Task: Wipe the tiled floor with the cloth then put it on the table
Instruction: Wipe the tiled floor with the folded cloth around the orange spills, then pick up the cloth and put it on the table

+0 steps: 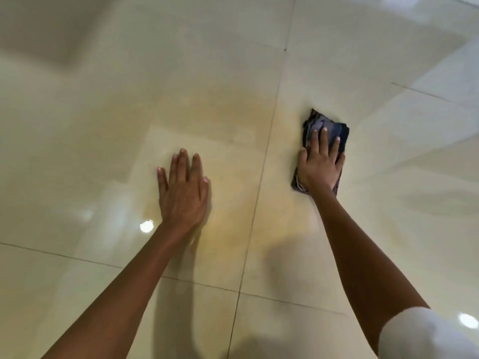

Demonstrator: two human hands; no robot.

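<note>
Pressing down on a folded dark cloth point(327, 130), the right hand point(320, 168) lies palm-flat, fingers point(324, 141) spread across the fabric rather than gripping it. Cloth sits on the glossy cream tiled floor point(181, 86), just right of a grout line point(269, 143) running front to back. Left hand point(184, 193) rests flat on the adjoining tile, fingers extended and close together, holding nothing. White sleeve point(425, 335) visible on the right upper arm.
</note>
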